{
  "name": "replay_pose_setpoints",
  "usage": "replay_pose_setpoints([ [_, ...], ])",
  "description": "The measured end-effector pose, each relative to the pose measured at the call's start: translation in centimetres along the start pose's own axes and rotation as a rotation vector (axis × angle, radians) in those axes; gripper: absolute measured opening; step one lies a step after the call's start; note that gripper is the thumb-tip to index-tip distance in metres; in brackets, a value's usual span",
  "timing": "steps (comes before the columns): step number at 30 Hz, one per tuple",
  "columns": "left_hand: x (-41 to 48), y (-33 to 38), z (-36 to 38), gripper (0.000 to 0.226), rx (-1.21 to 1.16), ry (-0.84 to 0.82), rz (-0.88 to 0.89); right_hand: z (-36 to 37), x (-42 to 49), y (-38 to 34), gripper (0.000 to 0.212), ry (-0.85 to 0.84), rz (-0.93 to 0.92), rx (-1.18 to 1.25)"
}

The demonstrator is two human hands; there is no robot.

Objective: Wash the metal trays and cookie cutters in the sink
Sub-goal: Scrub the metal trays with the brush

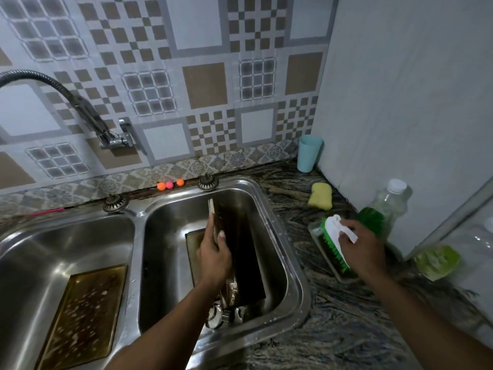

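While the brush point(332, 228) is clasped by the right hand point(357, 244) near the right edge of the counter point(333, 316), the tray point(240, 249), judged stiff and slippery, is gripped at its rim by the left hand point(214, 256).

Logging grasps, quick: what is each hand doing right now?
Left hand: grips the dark metal tray, held on edge in the sink.
Right hand: grips the white-and-green scrub brush beside the sink.
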State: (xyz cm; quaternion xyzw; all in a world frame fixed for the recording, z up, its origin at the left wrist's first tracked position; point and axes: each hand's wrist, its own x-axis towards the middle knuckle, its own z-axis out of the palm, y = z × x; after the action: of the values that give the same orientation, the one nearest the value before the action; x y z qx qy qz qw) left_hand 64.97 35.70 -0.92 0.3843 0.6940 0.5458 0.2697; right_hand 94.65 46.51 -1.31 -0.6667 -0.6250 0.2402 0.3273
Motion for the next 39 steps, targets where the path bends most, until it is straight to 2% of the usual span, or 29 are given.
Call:
replay_pose_setpoints([
  [5, -0.3, -0.1, -0.4, 0.054, 0.044, 0.026, 0.016, 1.0, -0.7, 0.7, 0.027, -0.037, 0.039, -0.013],
  [9, -0.1, -0.3, -1.4, 0.054, 0.034, 0.018, 0.033, 0.1, 0.1, -0.9, 0.027, 0.021, 0.014, 0.037],
  [14, 0.5, -0.6, -3.4, 0.054, 0.04, 0.004, 0.064, 0.8, 0.9, -8.0, 0.026, 0.101, -0.08, 0.131],
  [17, 0.7, -0.3, -5.1, 0.053, 0.028, -0.019, 0.09, 4.8, -0.8, -13.5, 0.031, 0.056, -0.128, 0.185],
  [20, 0.7, 0.2, -6.5, 0.053, 0.028, -0.007, 0.136, 11.2, -5.5, -19.1, 0.038, -0.063, -0.273, 0.274],
  [23, 1.3, -0.3, -9.2, 0.052, -0.007, 0.052, 0.124, 15.7, -9.6, -20.8, 0.044, -0.124, -0.489, 0.207],
  [24, 1.4, -0.5, -10.2, 0.051, -0.002, 0.052, 0.13, 16.2, -9.2, -20.2, 0.043, -0.114, -0.451, 0.178],
  [26, 1.4, -0.4, -12.0, 0.049, 0.018, 0.017, 0.165, 16.9, -7.9, -19.4, 0.041, -0.085, -0.181, 0.161],
  [27, 1.4, -0.4, -12.6, 0.048, 0.024, 0.003, 0.178, 17.5, -7.9, -19.9, 0.041, -0.056, -0.112, 0.162],
  [28, 1.5, -0.3, -13.1, 0.047, 0.02, 0.005, 0.184, 18.2, -8.8, -21.5, 0.041, -0.032, -0.15, 0.176],
  [31, 2.6, -1.3, -14.7, 0.045, -0.041, 0.088, 0.141, 20.5, -12.7, -25.7, 0.043, -0.082, -0.477, 0.22],
  [32, 2.6, -1.6, -15.3, 0.045, -0.045, 0.101, 0.123, 20.8, -12.5, -25.6, 0.044, -0.1, -0.487, 0.199],
  [35, 2.5, -2.0, -17.3, 0.044, -0.006, 0.075, 0.139, 21.7, -10.5, -24.5, 0.042, -0.074, -0.14, 0.15],
  [36, 3.0, -2.2, -18.0, 0.043, -0.001, 0.074, 0.129, 22.1, -11.6, -25.5, 0.041, -0.057, -0.156, 0.171],
  [39, 5.0, -4.5, -20.3, 0.045, -0.098, 0.138, 0.015, 23.8, -17.2, -28.4, 0.044, -0.144, -0.485, 0.236],
])
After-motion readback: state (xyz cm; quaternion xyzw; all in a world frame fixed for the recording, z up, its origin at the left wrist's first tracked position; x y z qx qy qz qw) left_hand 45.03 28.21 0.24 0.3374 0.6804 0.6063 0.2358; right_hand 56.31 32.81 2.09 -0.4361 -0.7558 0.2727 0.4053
